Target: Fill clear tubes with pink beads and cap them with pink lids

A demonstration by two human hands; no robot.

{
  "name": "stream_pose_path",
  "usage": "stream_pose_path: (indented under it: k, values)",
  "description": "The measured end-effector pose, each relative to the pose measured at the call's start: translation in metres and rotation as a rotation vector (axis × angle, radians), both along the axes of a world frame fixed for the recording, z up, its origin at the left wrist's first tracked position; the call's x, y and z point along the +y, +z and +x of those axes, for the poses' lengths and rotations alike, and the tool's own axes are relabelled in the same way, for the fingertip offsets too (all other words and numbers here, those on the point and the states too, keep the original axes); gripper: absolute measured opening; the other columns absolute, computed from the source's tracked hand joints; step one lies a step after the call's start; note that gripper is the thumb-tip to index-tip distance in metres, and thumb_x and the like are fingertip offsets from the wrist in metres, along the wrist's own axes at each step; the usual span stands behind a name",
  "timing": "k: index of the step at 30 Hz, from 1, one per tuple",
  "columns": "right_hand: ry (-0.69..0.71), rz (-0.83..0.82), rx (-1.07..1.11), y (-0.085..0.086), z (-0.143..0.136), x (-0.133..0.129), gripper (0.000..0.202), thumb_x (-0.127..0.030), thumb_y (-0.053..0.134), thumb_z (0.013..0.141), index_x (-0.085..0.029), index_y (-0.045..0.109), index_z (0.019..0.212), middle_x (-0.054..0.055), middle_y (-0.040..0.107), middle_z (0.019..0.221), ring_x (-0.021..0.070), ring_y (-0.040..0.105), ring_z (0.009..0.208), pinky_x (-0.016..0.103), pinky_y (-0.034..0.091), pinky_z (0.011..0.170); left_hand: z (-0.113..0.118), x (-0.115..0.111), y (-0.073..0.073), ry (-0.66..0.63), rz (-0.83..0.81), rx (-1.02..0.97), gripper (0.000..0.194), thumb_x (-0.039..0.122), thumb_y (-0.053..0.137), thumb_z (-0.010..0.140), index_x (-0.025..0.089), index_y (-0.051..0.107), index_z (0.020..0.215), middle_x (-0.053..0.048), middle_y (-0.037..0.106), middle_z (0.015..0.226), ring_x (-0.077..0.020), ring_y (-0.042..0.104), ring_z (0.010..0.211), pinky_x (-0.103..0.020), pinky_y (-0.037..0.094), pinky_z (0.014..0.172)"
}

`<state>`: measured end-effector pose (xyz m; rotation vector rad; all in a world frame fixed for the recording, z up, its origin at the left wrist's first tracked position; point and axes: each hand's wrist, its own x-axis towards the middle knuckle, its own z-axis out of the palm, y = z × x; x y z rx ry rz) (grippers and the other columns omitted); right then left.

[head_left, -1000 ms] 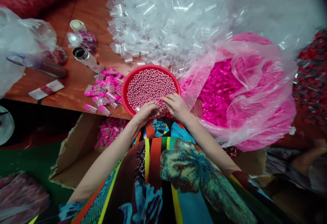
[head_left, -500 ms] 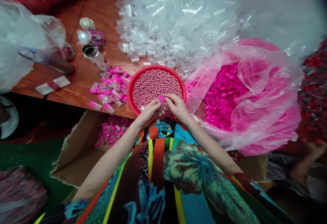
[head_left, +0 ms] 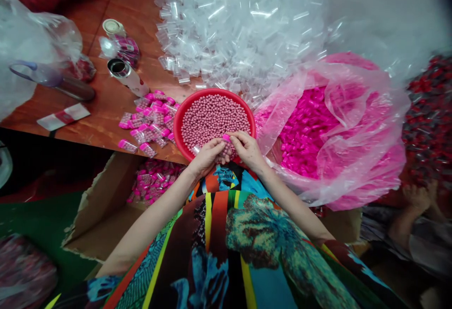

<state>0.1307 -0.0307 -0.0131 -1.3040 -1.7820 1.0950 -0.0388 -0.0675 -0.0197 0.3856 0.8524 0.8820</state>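
Over the near rim of a red bowl (head_left: 179, 146) filled with pink beads (head_left: 215, 116), my two hands meet. My left hand (head_left: 208, 154) is closed around a small clear container, mostly hidden by the fingers, with beads showing around it. A bright pink cap (head_left: 226, 138) sits at the container's top. The fingers of my right hand (head_left: 247, 148) pinch at this cap; whether it is fully seated I cannot tell. Another clear piece (head_left: 196, 149) shows beside my left fingers. Capped, bead-filled containers (head_left: 153, 118) lie in a pile left of the bowl.
Clear empty containers (head_left: 233, 31) are heaped behind the bowl. An open pink plastic bag (head_left: 360, 158) of pink caps (head_left: 307, 135) stands right. Below the table edge, a cardboard box (head_left: 102, 201) holds more filled containers. Bottles stand left; a co-worker's hands (head_left: 420, 196) show far right.
The view has shifted slightly, so the table items sit further left. Both my hands stay together over the bowl, the pink cap still between them. More of the co-worker's hands shows at right.
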Motion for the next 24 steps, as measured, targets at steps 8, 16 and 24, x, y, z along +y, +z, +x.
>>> stream_pose_path:
  k: [8,16,24]
  values:
    - [-0.055,0.056,-0.059,0.0,-0.005,-0.004,0.029,-0.038,0.054,0.107,-0.023,0.079,0.101,0.007,0.073,0.099,0.0211,0.068,0.096,0.037,0.058,0.091,0.01,0.002,0.006,0.047,0.011,0.027,0.049,0.053,0.087,0.079,0.018,0.056,0.093,0.002,0.063,0.071,-0.0091,0.057,0.054,-0.02,0.035,0.048]
    - [0.255,0.14,-0.285,0.016,0.007,0.005,0.03,-0.022,0.046,0.107,-0.019,0.076,0.108,0.009,0.067,0.101,0.0212,0.065,0.095,0.034,0.056,0.086,0.012,0.003,0.01,0.064,-0.056,0.051,0.046,0.05,0.089,0.078,0.016,0.058,0.086,-0.002,0.065,0.072,-0.0075,0.054,0.053,-0.019,0.032,0.047]
    - [0.183,-0.069,-0.107,0.01,0.003,-0.008,0.026,-0.028,0.049,0.105,-0.02,0.074,0.106,0.009,0.065,0.106,0.0219,0.064,0.103,0.037,0.056,0.093,0.006,0.0,0.002,0.047,-0.098,0.026,0.039,0.041,0.09,0.076,0.014,0.065,0.089,-0.004,0.068,0.073,-0.0087,0.058,0.055,-0.018,0.038,0.046]
